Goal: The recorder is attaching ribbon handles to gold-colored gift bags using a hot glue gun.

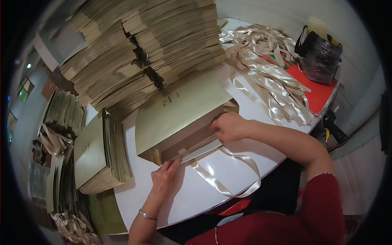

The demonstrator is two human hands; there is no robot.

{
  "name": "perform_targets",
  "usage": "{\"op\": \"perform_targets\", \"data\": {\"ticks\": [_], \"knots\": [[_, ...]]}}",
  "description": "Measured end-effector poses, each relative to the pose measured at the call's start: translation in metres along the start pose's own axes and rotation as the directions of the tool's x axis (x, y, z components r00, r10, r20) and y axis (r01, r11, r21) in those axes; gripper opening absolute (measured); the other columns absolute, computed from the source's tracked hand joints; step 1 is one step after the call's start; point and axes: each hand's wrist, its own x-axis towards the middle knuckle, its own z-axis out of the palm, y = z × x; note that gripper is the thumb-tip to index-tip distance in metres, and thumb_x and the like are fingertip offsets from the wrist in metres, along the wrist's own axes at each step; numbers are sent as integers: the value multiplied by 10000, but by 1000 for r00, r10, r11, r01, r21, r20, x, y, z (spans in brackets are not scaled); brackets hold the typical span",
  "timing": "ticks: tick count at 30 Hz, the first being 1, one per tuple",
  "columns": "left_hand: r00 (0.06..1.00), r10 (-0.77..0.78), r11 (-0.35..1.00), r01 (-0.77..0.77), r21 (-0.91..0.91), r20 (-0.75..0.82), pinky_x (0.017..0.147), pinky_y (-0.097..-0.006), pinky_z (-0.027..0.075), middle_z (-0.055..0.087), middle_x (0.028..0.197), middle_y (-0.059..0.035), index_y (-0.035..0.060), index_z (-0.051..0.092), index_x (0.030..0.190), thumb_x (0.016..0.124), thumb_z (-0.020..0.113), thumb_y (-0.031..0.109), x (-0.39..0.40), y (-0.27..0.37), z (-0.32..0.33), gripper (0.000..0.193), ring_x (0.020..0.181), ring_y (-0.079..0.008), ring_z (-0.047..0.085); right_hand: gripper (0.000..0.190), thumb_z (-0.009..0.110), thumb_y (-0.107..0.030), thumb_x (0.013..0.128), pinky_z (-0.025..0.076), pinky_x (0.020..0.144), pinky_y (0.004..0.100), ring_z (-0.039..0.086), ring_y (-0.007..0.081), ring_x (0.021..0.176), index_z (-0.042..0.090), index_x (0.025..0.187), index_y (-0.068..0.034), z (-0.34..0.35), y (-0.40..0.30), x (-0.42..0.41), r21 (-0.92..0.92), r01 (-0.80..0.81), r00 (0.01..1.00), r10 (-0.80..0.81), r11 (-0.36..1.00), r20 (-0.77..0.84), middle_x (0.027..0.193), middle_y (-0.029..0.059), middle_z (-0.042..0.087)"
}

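A gold paper bag [186,107] lies on its side on the white tabletop, its mouth spread towards me. Along the near edge of that mouth runs a pale strip [203,150]. My left hand [167,174] pinches the edge at the near left corner. At the right end of the same edge, the curled fingers of my right hand [229,126] grip the rim; the fingertips are partly hidden inside the mouth. A cream satin ribbon [211,179] hangs from the near edge and loops across the table towards me.
Tall stacks of folded gold bags [171,36] rise behind. A smaller bag stack [101,153] stands at left. Loose satin ribbons [266,76] cover the right back, partly over a red sheet [318,92]. A dark container [320,55] and a glue gun [333,131] are at right.
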Motion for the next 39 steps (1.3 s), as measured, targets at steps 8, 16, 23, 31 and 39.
{"op": "perform_targets", "data": {"ticks": [8,16,23,31,39], "knots": [[999,-42,998,41,-46,-31,508,-305,491,638,844,-60,113,654,992,669,599,-46,2,10,1,364,637,-234,634,175,521,-128,788,488,724,426,620,325,785,662,880,-76,30,0,2,108,-119,991,124,987,-44,800,146,650],[997,-35,999,34,-14,-74,486,-302,483,631,832,-54,115,647,958,649,643,0,-4,1,13,330,646,-212,636,193,564,-204,824,477,722,421,594,316,824,636,946,-73,33,3,-9,70,-6,979,20,998,-203,884,119,627],[996,34,980,-16,196,-87,506,-305,494,589,785,-39,107,645,955,700,641,72,7,33,14,257,605,-217,602,211,575,-228,831,441,838,404,529,283,874,606,920,-40,21,-7,-73,-132,194,953,-219,972,-210,864,100,561],[862,-405,909,417,28,306,633,-408,514,651,831,-129,108,658,967,799,617,216,94,77,57,204,806,-306,635,290,620,-207,787,395,962,408,527,302,1016,603,1011,-23,21,5,-109,-161,167,894,-218,973,-391,1011,142,574],[869,-452,686,484,-544,202,544,-320,466,616,660,-146,-15,659,775,786,596,114,110,46,106,145,541,-206,587,361,652,-235,751,406,882,436,542,347,974,584,1022,-7,-59,100,-286,-283,-867,415,279,410,-866,968,180,604]]}}
